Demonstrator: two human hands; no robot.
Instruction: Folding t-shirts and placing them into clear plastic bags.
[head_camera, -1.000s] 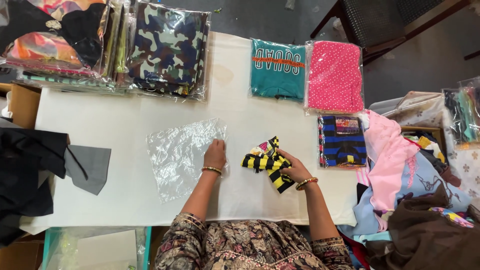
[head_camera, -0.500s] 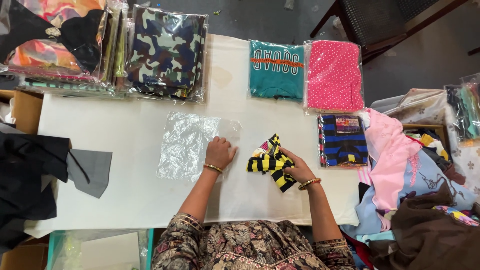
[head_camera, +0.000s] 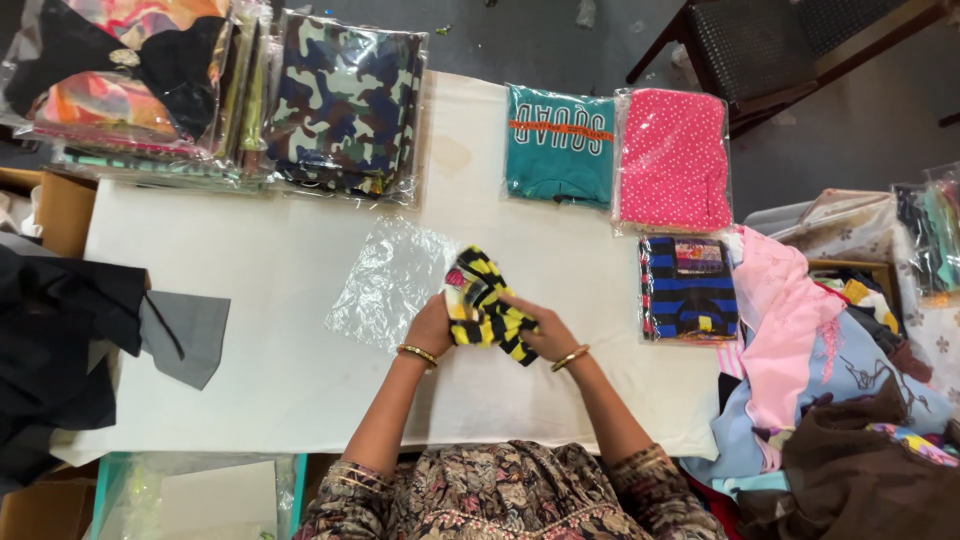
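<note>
Striped cloth (head_camera: 482, 305), yellow and black and folded small, sits between both hands near the middle of the table (head_camera: 250, 250), a little toward the near edge. The left hand (head_camera: 430, 325) is closed on the cloth's left side, fingers curled around it, and the right hand (head_camera: 545, 335) grips the right side, thumb on top. Each wrist wears a gold bangle. The cloth's left end lies at the right edge of a clear bag (head_camera: 390, 280), which is flat and crinkled on the table; whether the cloth is inside the bag's mouth or only on top of it I cannot tell.

Along the far edge, left corner, stands a stack of packed garments (head_camera: 130, 90), with a camouflage pack (head_camera: 345, 100) just beside it. Further right on the far edge lie a teal pack (head_camera: 558, 145) and a pink dotted pack (head_camera: 673, 160), touching side by side. Below the pink one, by the right edge, is a blue striped pack (head_camera: 688, 285). A heap of loose clothes (head_camera: 810, 360) spills past the right edge. A grey cloth (head_camera: 185, 335) hangs over the left edge beside dark fabric (head_camera: 60, 350).
</note>
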